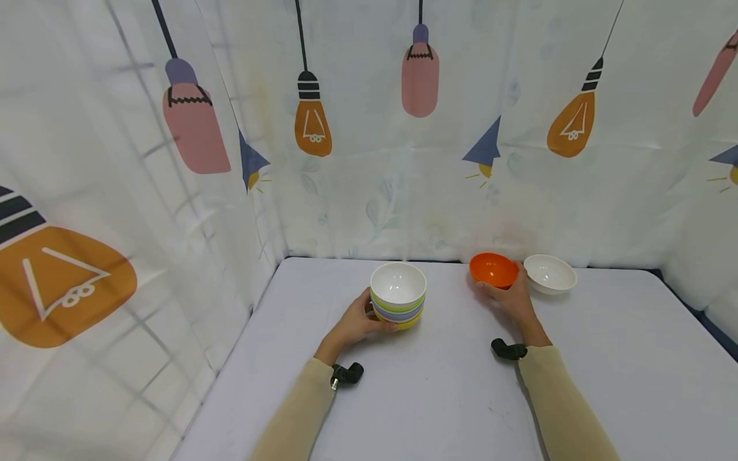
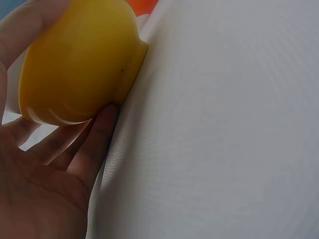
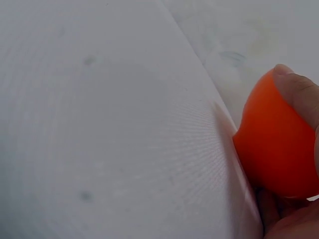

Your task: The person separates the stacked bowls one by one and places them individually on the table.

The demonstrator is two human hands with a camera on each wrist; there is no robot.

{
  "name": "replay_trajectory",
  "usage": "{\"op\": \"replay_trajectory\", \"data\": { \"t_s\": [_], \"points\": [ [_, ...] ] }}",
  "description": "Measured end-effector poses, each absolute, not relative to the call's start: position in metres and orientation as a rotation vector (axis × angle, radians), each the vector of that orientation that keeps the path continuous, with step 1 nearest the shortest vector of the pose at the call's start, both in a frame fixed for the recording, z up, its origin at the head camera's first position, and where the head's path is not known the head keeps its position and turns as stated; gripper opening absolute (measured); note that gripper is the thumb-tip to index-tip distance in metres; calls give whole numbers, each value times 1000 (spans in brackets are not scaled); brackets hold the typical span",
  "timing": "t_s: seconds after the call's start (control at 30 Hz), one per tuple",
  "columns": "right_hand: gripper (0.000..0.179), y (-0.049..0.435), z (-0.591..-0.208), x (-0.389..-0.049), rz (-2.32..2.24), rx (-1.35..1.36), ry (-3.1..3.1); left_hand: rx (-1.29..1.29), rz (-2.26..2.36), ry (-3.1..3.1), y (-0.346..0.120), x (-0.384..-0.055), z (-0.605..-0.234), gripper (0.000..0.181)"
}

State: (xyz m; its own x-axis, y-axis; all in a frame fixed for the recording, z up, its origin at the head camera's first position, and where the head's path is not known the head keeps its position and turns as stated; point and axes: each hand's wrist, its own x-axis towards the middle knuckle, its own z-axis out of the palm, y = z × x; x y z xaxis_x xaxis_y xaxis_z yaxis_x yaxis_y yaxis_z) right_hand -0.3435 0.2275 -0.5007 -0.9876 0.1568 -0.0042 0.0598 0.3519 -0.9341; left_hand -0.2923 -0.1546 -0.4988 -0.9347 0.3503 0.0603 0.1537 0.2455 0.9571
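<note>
A stack of bowls (image 1: 398, 285), white on top with green, lavender and yellow rims below, stands left of centre on the table. My left hand (image 1: 359, 320) grips the stack from its left side, thumb in front. In the left wrist view the yellow bowl (image 2: 79, 59) at the bottom meets the tabletop, with fingers (image 2: 94, 144) around its side. Farther right, my right hand (image 1: 515, 298) holds an orange bowl (image 1: 493, 270) near the back edge. The right wrist view shows the thumb on the side of that orange bowl (image 3: 279, 142).
A white bowl (image 1: 550, 274) sits just right of the orange one. The white-covered table (image 1: 438, 397) ends at a dark back edge, against a curtain (image 1: 357, 192) printed with lamps. Another curtain hangs along the left side. Each wrist carries a small black device (image 1: 508, 349).
</note>
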Motion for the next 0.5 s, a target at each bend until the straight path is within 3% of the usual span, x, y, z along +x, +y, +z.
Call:
{"op": "replay_trajectory", "data": {
  "t_s": [0.5],
  "points": [
    [123, 227, -499, -344, 1725, -228, -2512, 486, 1762, 2361, -154, -293, -499, 98]
  ]
}}
